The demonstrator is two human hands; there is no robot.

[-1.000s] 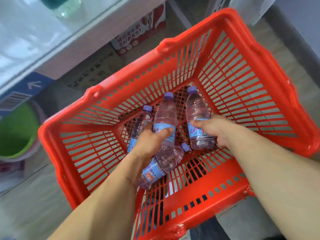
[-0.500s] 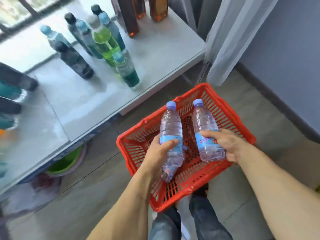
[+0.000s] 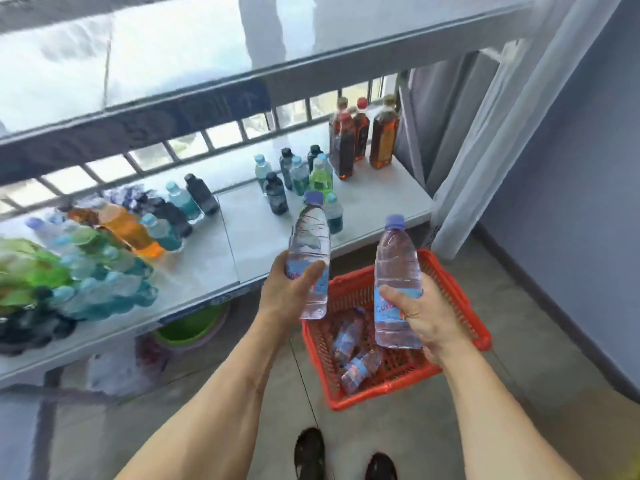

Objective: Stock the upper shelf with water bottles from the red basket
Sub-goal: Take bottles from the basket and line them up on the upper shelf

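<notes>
We are standing below the upper shelf (image 3: 346,39), which is spreading above and beyond both hands, its glossy top looking bare where we can see it. Getting the bottles up there means lifting them past its front edge, and we judge a cap catching that edge is the likeliest way a bottle gets knocked loose.

The lower shelf (image 3: 277,237) is running ahead of the left hand, crowded with coloured drink bottles (image 3: 104,258) and, farther off, three dark brown bottles (image 3: 360,136). A low swing could topple the green bottle (image 3: 320,178) standing just beyond the left bottle's cap.

The red basket (image 3: 460,299) is sitting on the floor beneath the right hand, with more water bottles (image 3: 356,355) lying loose in it. A dropped bottle would probably land there or on our shoes (image 3: 343,455) behind the hands.

Our right hand (image 3: 420,311) is wrapping its fingers round the label of the right water bottle (image 3: 396,271), holding it upright. Our left hand (image 3: 289,292) is clamping the left water bottle (image 3: 310,251) low on its body, tilted slightly. Gripping so far down, we think the bottles may tip as we are reaching up, and thin plastic could buckle under a squeeze.
</notes>
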